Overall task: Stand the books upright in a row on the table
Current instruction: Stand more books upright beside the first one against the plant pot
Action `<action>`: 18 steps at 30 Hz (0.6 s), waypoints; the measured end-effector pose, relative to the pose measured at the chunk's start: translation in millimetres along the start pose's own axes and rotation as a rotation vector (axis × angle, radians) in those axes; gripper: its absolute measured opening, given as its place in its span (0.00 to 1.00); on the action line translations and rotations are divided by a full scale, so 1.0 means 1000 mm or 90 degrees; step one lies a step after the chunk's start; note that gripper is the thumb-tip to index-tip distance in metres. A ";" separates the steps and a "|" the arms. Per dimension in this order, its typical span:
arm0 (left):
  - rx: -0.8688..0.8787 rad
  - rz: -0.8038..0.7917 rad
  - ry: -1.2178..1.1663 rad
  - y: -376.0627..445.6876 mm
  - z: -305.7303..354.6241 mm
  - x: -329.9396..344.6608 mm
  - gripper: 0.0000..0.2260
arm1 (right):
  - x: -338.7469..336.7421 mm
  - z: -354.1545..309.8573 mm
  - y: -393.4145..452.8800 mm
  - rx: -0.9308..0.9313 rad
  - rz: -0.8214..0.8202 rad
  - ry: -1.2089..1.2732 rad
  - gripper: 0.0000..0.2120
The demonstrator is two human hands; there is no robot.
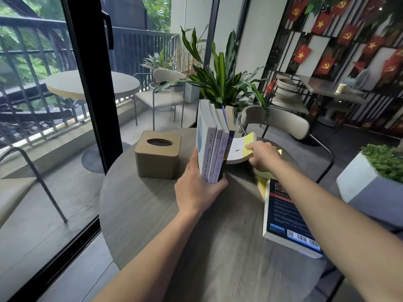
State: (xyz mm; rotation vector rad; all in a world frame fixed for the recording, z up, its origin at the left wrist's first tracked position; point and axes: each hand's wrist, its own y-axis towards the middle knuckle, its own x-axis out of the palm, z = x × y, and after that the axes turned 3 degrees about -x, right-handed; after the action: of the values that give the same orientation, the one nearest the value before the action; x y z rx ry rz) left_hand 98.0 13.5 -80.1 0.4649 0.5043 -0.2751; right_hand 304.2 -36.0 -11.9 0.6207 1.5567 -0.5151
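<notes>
The dark-covered book [287,216] lying flat at the right of the round surface [152,214] shows the letters "NAPOL" in white on a red band before the right forearm cuts them off; below sit lines of small text too fine to read, a QR code and a barcode. The spines of the standing books [212,147] carry handwritten-style titles, too blurred to make out.

The left hand [196,188] clamps the lower end of these standing books, thumb on the white cover at the left, fingers [222,182] curled round the dark spine at the right. Four or so volumes stand upright and pressed together near the middle of the surface, just right of a wooden tissue box [158,154].

The right hand [262,156] grips a yellow-covered book [242,149], fingers closed over its near edge. That book is tilted, its pale page edges bowed, its far end touching the right side of the upright group. Another yellowish book [261,184] lies under the wrist, partly beneath the dark-covered one.
</notes>
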 end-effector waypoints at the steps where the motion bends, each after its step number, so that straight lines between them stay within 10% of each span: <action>1: 0.000 -0.001 -0.001 0.000 0.000 0.000 0.47 | -0.004 0.000 -0.001 0.006 -0.017 0.012 0.27; 10: -0.005 -0.002 -0.004 -0.001 -0.003 -0.001 0.46 | 0.006 -0.011 0.012 0.192 0.120 0.264 0.19; 12: -0.005 -0.003 -0.005 -0.001 -0.003 -0.001 0.46 | 0.003 -0.011 0.021 0.276 0.047 0.323 0.31; 18: -0.007 -0.009 -0.004 0.000 -0.003 0.000 0.47 | -0.028 -0.007 0.013 0.300 -0.105 0.581 0.07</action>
State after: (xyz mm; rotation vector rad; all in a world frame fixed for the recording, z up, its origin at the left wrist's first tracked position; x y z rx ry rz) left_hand 96.8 15.0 -82.4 0.4500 0.5029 -0.2879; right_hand 308.6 -23.5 16.9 1.2004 2.3805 -0.7961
